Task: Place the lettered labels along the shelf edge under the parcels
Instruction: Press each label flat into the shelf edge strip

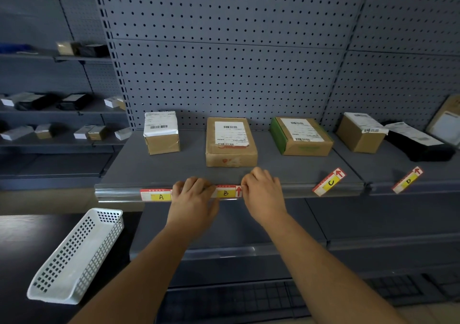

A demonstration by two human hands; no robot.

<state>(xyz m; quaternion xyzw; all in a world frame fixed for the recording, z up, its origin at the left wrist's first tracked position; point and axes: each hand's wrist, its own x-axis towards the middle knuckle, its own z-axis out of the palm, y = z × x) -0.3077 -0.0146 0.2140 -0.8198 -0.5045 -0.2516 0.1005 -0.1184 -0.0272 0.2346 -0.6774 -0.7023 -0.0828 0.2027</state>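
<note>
**Q:** Head cam: where's label B [226,193], and who's got it?

**A:** In the clear strip [117,194] on the shelf [286,172] front, directly below the mid parcel [230,142]. Left hand [193,195] pinches B's left end, right hand [261,191] pinches B's right end by the arrow.

**Q:** Tips?

**A:** Imo seat B's bottom edge in the strip first, then press flat, level w/ label A [156,195] just left of B. Label C [329,182] & label D [408,180] lie loose and tilted, right of B. Prob next.

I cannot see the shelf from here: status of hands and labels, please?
Left hand and right hand pinch label B at shelf edge. Label A seated there; label C, label D loose on shelf. Nothing blocking.
</note>
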